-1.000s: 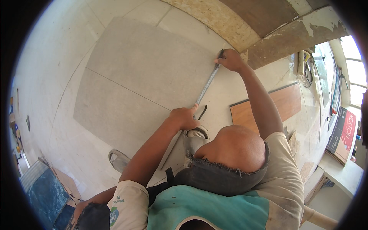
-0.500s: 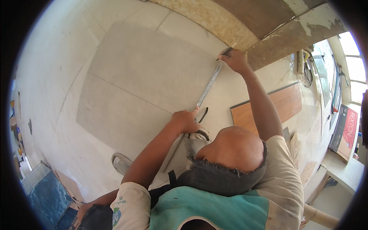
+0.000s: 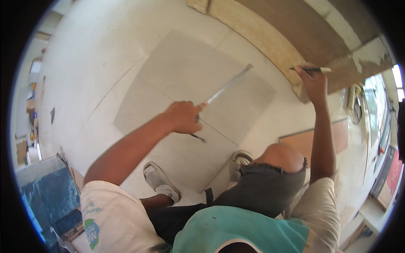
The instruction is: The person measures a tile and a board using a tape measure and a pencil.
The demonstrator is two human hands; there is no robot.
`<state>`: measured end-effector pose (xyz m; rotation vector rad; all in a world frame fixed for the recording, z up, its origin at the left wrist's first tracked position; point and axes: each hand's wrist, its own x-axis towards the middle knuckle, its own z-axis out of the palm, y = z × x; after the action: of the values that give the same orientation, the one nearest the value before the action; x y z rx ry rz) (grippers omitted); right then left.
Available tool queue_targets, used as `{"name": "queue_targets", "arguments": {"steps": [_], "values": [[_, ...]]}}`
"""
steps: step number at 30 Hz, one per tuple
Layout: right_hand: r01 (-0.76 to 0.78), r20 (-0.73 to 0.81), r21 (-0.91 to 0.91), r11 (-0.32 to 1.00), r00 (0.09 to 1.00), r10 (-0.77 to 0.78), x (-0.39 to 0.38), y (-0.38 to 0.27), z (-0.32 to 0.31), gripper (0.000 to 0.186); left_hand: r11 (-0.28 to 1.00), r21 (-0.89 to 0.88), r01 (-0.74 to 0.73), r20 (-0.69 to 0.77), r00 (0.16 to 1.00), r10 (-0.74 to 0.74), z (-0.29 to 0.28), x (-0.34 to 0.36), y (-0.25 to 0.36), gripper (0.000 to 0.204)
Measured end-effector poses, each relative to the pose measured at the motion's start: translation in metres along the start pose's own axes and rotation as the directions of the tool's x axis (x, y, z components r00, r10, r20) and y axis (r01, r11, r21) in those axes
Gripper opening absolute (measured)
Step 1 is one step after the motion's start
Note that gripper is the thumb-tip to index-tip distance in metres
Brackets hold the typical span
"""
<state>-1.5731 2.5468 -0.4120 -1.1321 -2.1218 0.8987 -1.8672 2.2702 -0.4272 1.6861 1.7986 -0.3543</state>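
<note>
My left hand [image 3: 183, 118] is closed around a tape measure whose case is mostly hidden in the palm; its black strap [image 3: 197, 137] hangs below. From the fingers the tape's silvery blade [image 3: 228, 86] runs out across a large grey tile [image 3: 168, 55] on the floor, its free end toward the far right. A thin dark line crosses the tile and passes under my left hand. Raised off to the right, my right hand [image 3: 315, 86] grips a dark marker [image 3: 311, 69] with a pale end, in front of a wooden board.
Wooden boards [image 3: 257, 38] stand along the far right. A reddish-brown plank [image 3: 312, 139] lies right of my knee. My sandalled foot [image 3: 160, 181] rests by the tile's near edge. Blue marbled panels [image 3: 48, 194] are at the lower left, a red-and-grey carton [image 3: 386, 173] at the right.
My right hand has left the blade's far end and moved right with the marker. My left hand and the tape measure have shifted left over the tile; the blade's end is now free.
</note>
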Motion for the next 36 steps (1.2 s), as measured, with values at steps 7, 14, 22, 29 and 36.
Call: {"name": "queue_targets", "arguments": {"steps": [7,14,22,29,36], "values": [[0.149,0.050,0.079,0.986,0.987,-0.154,0.019,-0.101,0.040,0.016,0.973,-0.080,0.218,-0.097,0.970,-0.225,-0.030,-0.070,-0.133,0.071],[0.221,0.161,-0.232,0.947,0.969,-0.186,0.006,-0.171,0.066,0.017,0.957,-0.229,0.178,-0.189,0.956,-0.223,-0.004,-0.026,-0.238,0.071],[0.010,0.185,-0.473,0.881,0.979,0.089,-0.045,-0.160,0.044,0.014,0.939,-0.296,0.175,-0.158,0.961,-0.229,0.002,0.043,-0.313,0.073],[-0.066,0.177,-0.524,0.849,0.967,0.185,-0.049,-0.172,0.067,0.011,0.949,-0.284,0.138,-0.189,0.962,-0.197,0.007,0.050,-0.335,0.073],[0.072,0.356,-0.566,0.821,0.920,0.165,-0.027,-0.201,0.106,0.013,0.947,-0.308,0.097,-0.234,0.956,-0.175,0.009,0.053,-0.349,0.073]]}}
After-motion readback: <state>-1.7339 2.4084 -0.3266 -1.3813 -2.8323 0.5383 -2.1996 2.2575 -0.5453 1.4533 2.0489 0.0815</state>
